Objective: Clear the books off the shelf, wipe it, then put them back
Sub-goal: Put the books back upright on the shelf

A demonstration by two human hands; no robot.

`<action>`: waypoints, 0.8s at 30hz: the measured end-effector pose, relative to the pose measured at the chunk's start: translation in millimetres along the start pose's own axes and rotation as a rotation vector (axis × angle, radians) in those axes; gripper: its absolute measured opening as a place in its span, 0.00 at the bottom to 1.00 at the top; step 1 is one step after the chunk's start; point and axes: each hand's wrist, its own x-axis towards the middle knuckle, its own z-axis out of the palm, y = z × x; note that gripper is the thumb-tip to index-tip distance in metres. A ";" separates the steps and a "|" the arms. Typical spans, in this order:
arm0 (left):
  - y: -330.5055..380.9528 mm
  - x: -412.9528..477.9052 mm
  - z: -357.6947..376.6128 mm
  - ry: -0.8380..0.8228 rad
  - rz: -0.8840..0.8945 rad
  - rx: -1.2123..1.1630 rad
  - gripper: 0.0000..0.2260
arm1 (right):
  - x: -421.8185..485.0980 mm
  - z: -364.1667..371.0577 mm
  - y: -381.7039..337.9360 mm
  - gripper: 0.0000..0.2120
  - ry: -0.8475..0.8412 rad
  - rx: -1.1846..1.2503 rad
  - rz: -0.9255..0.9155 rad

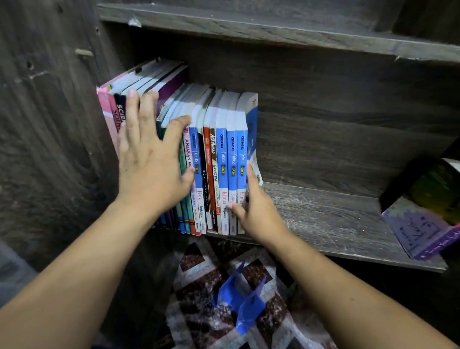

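A row of books (219,157) stands upright at the left end of a dark wooden shelf (329,223), spines facing me, several of them blue. My left hand (150,159) lies flat with straight fingers against the spines of the left books. My right hand (254,206) is at the row's right end: its thumb rests on the spine of the last blue book and its fingers reach round that book's side.
A purple book (437,215) leans at the shelf's right end. Another shelf board (289,30) runs above. Below lies a patterned floor with a blue cloth (243,299). The cabinet's side wall (36,104) stands at the left.
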 end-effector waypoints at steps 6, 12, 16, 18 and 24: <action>1.8 0.2 -1.4 -0.020 0.000 0.011 0.36 | 0.2 -19.7 -12.2 0.46 -0.098 0.018 0.076; 14.4 -5.8 -8.7 -0.021 -0.018 -0.097 0.34 | -31.9 -92.7 -12.9 0.35 -0.125 -0.412 -0.013; 60.2 -27.4 -5.9 -0.026 0.112 -0.170 0.32 | -93.4 -137.3 23.2 0.28 -0.107 -0.473 0.103; 94.8 -42.1 2.6 -0.064 0.251 -0.190 0.32 | -138.2 -154.6 53.7 0.26 -0.053 -0.466 0.172; 230.6 -96.2 38.2 -0.405 0.677 -0.315 0.28 | -296.2 -186.1 171.4 0.23 -0.038 -0.419 0.539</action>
